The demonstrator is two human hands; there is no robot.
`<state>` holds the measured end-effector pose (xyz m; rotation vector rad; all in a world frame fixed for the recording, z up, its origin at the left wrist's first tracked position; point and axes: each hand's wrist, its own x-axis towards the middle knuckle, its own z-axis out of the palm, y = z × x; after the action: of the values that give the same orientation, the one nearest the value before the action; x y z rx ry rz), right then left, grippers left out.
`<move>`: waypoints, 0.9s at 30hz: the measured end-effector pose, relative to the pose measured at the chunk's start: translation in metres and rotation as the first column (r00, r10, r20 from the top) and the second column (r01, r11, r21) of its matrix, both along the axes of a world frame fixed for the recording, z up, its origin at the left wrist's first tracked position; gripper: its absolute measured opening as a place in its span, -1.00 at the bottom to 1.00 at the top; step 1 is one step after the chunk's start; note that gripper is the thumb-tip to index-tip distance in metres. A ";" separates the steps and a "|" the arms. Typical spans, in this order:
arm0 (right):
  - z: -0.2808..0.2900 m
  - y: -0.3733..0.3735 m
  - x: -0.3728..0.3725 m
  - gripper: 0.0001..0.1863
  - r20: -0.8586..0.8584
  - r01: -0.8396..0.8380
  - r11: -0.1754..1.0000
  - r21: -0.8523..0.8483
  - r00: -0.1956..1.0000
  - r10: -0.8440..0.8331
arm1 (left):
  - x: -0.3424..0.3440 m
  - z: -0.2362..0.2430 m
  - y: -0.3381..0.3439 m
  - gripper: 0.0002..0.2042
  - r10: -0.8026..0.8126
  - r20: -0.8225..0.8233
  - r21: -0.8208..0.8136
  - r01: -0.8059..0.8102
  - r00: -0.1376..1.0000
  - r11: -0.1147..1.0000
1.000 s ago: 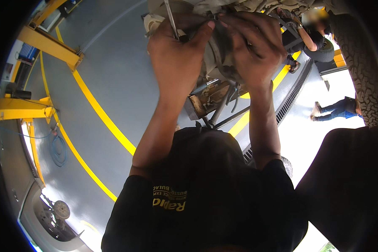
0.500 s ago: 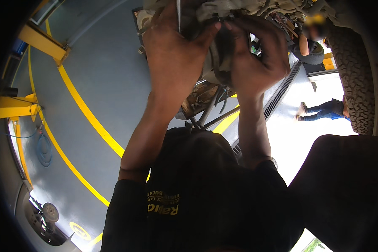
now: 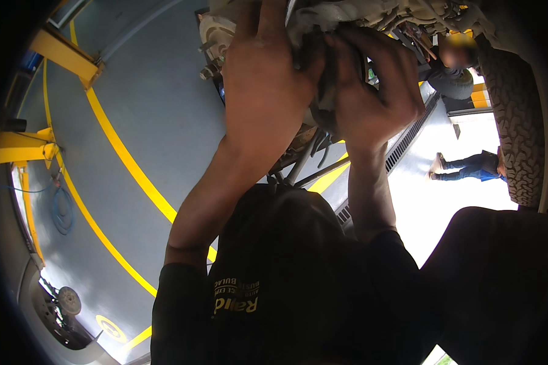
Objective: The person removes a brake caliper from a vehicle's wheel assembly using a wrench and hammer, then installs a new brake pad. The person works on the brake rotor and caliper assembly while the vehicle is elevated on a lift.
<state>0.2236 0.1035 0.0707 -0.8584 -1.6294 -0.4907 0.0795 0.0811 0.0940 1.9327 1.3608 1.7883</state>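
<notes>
Both my arms reach up to the underside of a raised vehicle. My left hand (image 3: 266, 91) has its fingers bent upward among the parts, and their tips are hidden at the top edge. Beside those fingers shows a thin, shiny metal strip (image 3: 291, 8); whether I hold it cannot be seen. The left thumb presses toward a dark, curved part (image 3: 327, 82) between the two hands. Curled against that part's right side is my right hand (image 3: 377, 91), its thumb and fingers closed around it. Dusty metal (image 3: 313, 21) lies just above the fingertips.
A knobby tyre (image 3: 517, 121) hangs at the right. Beyond the floor grating (image 3: 408, 137) a person in blue trousers (image 3: 469, 166) stands, and another person (image 3: 456, 55) is near a wheel. Yellow lift arms (image 3: 24, 150) and a blue hose (image 3: 62, 210) are at left.
My left hand has shifted right and slightly down, closer to the right hand, and its thumb has come down. The shiny strip also appears farther right. My right hand stays nearly in place.
</notes>
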 end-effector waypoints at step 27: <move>0.003 0.003 0.004 -0.75 -0.081 -0.112 0.989 -0.092 0.991 0.105 | 0.008 -0.027 0.008 -0.55 0.139 0.077 -0.002 -0.139 0.987 0.990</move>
<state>0.2274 0.1063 0.0736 -0.8439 -1.6306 -0.3018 0.0871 0.0890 0.0673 1.7903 1.5006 1.9063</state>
